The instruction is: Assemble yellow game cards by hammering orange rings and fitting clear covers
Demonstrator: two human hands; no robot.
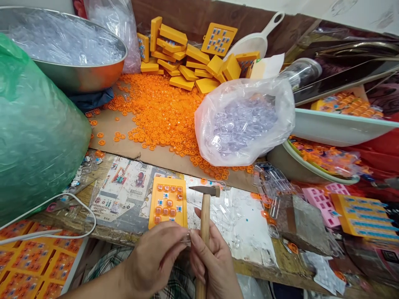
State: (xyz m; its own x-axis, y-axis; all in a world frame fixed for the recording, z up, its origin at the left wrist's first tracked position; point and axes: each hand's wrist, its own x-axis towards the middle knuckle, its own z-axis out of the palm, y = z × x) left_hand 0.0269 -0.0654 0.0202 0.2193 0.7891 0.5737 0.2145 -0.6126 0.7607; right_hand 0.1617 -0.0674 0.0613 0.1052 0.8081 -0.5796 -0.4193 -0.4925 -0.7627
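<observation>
My right hand [215, 259] is wrapped around the wooden handle of a hammer [205, 218], its metal head up and its pointed end to the left. My left hand [156, 257] is closed in a pinch beside it. A small clear plastic piece [186, 238] shows at the fingertips where both hands meet; its exact shape is hard to make out. Just beyond the left hand, a yellow block [184, 203] lies on the bench. Orange rings with clear tops fill some of its positions, while others show small blue and white pieces.
Loose orange rings [162, 112] cover cardboard behind. A plastic bag [202, 124] of clear pieces stands at centre right, with stacked yellow blocks [195, 54] behind. A metal bowl [77, 77] and green bag [40, 137] occupy the left. A stone block [307, 224] sits right; a white cable [90, 216] hangs left.
</observation>
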